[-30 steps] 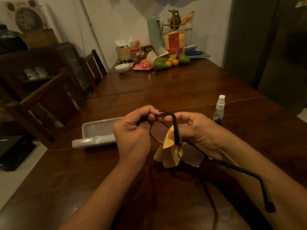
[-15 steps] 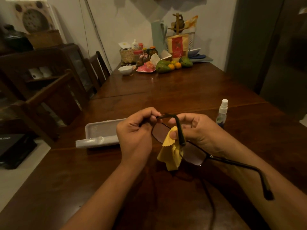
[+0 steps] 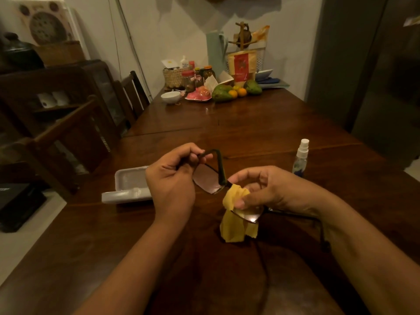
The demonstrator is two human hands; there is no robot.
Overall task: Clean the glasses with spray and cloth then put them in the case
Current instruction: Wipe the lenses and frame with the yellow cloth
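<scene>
Dark-framed glasses (image 3: 208, 178) hang over the wooden table between my hands. My left hand (image 3: 171, 180) pinches one temple arm near its hinge. My right hand (image 3: 266, 189) presses a yellow cloth (image 3: 234, 226) around the nearer lens, thumb on top; the cloth's tail dangles below. The other temple arm runs back under my right wrist. An open white glasses case (image 3: 127, 187) lies just left of my left hand. A small clear spray bottle (image 3: 301, 159) with a white cap stands upright beyond my right hand.
The dark wooden table (image 3: 250, 123) stretches away to a cluster of fruit (image 3: 229, 92), jars, a basket and a white bowl (image 3: 170, 97) at its far end. Wooden chairs (image 3: 68, 142) stand along the left side. A dark door or cabinet is on the right.
My right hand has shifted with the cloth from the bridge area down onto the nearer lens. The view has tilted slightly; my left hand keeps its hold on the temple arm.
</scene>
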